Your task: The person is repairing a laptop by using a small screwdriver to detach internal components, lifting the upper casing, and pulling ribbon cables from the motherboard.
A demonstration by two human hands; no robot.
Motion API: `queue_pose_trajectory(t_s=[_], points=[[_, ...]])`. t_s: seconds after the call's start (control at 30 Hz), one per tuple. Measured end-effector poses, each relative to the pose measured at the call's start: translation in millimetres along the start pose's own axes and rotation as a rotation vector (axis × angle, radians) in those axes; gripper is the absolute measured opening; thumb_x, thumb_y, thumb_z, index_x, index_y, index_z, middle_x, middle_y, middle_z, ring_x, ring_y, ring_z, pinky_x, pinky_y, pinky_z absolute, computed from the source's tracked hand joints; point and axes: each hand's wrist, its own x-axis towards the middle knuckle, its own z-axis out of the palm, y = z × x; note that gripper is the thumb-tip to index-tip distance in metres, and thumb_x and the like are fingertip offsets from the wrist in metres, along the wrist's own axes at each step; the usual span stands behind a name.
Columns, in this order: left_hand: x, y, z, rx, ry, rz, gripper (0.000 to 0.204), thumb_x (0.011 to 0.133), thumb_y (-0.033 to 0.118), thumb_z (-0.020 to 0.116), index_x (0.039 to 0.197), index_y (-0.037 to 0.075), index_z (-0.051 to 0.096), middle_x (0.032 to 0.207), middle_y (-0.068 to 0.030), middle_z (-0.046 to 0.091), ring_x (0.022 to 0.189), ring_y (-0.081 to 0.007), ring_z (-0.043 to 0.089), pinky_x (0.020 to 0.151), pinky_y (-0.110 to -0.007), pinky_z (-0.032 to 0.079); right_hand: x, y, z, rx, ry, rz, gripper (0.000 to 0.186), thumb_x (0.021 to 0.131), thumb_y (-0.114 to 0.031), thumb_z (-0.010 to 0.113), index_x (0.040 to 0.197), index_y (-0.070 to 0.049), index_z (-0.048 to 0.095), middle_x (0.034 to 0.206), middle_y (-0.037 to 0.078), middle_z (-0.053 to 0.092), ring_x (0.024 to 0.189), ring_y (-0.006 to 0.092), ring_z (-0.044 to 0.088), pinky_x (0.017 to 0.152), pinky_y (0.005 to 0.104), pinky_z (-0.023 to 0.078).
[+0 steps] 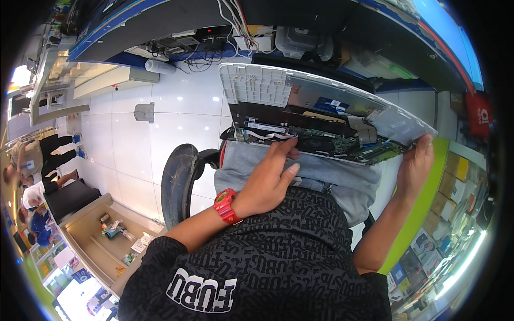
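Note:
An opened laptop (321,120) rests on my lap, its white cover tilted up, showing circuit boards, dark parts and ribbon cables. My left hand (274,171), with a red watch, reaches to the board’s lower left; the index fingertip touches near a white ribbon cable (267,135), thumb apart and other fingers partly curled beneath. My right hand (417,158) grips the right corner of the white cover, fingers partly hidden behind it.
A dark desk (150,27) with cables and plastic containers spans the top. A chair armrest (179,179) stands left of my lap. A beige drawer unit (96,241) is lower left; several people (29,160) are farther left. A glass counter (444,214) lines the right.

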Motion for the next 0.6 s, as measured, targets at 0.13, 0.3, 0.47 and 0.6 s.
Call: queue_pose_trajectory(t_s=[0.13,0.3,0.47,0.6], points=[[3.3,-6.2,-0.1,-0.103,0.014,-0.036,0.048,0.106,0.009,0.053,0.149,-0.007,0.038,0.125,-0.0162,0.052,0.122,-0.0255,0.059,0.104,-0.039,0.049,0.5,3.4,-1.9,0.034,-0.006,-0.024,0.050,0.106,-0.053,0.058,0.106,-0.003,0.063,0.089,-0.004,0.056,0.077,0.0049,0.043,0.067,0.0231,0.035],[6.8,-7.9,-2.5,-0.154,0.006,-0.097,0.041,0.107,0.006,0.051,0.146,-0.005,0.042,0.122,-0.0126,0.051,0.117,-0.0231,0.063,0.103,-0.038,0.050,1.6,3.1,4.9,0.196,-0.020,-0.055,0.041,0.108,-0.045,0.056,0.108,-0.004,0.064,0.098,-0.001,0.065,0.084,0.0054,0.053,0.073,0.0220,0.042],[7.7,-8.9,-4.2,-0.168,0.010,-0.128,0.038,0.107,0.005,0.052,0.143,-0.004,0.045,0.118,-0.0109,0.052,0.112,-0.0220,0.066,0.099,-0.037,0.052,7.2,9.1,-4.9,0.249,-0.123,-0.054,0.038,0.110,-0.041,0.055,0.113,-0.004,0.065,0.104,0.000,0.068,0.089,0.0066,0.057,0.078,0.0228,0.045],[10.3,-5.3,-7.1,-0.134,0.022,-0.105,0.034,0.104,0.010,0.056,0.135,-0.004,0.054,0.115,-0.0148,0.058,0.103,-0.0273,0.066,0.091,-0.037,0.052,7.6,9.5,-4.0,0.245,-0.126,-0.064,0.039,0.110,-0.040,0.055,0.115,-0.003,0.065,0.102,0.000,0.067,0.087,0.0059,0.056,0.076,0.0222,0.044]])
